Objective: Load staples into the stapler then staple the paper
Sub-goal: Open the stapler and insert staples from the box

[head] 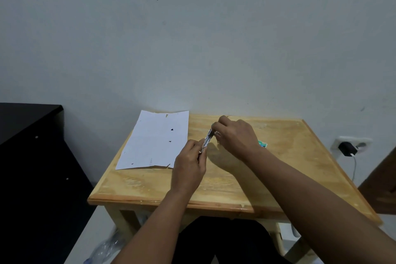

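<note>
A small metal stapler [207, 140] is held above the wooden table [214, 184] between both hands. My left hand [189, 167] grips its near end. My right hand [234, 137] pinches its far end with curled fingers; whether it holds staples there is hidden. A white sheet of paper [155, 140] with a few small dark marks lies flat on the table's left back part, just left of the hands. A small green and white box [263, 144] peeks out from behind my right wrist.
The table stands against a pale wall. A black cabinet [32, 156] is to the left. On the right wall a socket [351, 143] holds a black charger with a white cable. A clear plastic bottle [107, 248] lies on the floor.
</note>
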### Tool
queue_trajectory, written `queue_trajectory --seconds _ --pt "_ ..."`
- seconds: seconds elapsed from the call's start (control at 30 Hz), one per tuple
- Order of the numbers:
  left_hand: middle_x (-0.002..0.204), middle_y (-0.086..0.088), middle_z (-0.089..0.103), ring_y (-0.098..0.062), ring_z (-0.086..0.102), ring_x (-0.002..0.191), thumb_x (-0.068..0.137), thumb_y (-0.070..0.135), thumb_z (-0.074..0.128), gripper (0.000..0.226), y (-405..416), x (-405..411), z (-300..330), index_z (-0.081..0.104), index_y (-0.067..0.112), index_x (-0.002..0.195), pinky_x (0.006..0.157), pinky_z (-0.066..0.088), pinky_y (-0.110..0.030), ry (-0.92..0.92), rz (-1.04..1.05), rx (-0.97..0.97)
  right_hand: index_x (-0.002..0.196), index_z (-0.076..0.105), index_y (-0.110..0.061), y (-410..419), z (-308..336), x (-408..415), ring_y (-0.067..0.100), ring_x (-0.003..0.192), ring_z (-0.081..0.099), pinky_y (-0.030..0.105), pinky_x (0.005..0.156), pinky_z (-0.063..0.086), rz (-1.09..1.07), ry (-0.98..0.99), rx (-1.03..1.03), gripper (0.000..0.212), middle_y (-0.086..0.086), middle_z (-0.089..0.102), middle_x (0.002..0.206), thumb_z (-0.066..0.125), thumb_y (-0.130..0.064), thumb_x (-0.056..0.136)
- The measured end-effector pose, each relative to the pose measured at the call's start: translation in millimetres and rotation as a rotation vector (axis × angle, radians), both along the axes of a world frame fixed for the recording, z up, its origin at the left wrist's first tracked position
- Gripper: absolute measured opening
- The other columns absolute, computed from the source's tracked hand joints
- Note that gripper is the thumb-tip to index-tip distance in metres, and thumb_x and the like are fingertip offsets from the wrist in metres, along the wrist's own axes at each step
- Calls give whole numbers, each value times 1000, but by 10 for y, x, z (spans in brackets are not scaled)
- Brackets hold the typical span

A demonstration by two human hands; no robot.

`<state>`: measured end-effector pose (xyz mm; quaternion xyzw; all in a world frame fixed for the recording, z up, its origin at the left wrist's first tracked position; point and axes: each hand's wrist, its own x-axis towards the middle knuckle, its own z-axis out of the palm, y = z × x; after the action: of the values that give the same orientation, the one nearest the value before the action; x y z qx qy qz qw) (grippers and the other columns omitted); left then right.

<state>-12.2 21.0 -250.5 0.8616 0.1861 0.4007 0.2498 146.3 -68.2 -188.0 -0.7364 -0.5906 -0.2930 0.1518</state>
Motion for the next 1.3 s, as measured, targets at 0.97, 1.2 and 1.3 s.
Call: queue_trajectory --seconds 0.97,1.2,1.3 --pt "97 8 57 -10 58 76 103 15 59 28 -29 -27 28 68 15 130 62 46 -21 -28 -50 -54 98 72 -22 -19 -116 173 13 65 49 34 78 32 129 250 42 19 -6 64 91 77 -7 87" --pt "100 5 61 -11 60 78 103 15 59 27 -19 -24 14 69 16 128 64 51 -29 -13 -68 -36 97 71 -23 -37 -213 177 16 69 53 34 77 33 95 276 52 18 -5 61 92 74 -7 89" --pt "100 5 60 -10 60 77 103 16 60 27 -20 -24 13 68 15 128 64 51 -28 -2 -62 -32 96 71 -24 -25 -262 139 16 69 54 34 77 35 98 290 60 21 -5 60 91 73 -5 88"
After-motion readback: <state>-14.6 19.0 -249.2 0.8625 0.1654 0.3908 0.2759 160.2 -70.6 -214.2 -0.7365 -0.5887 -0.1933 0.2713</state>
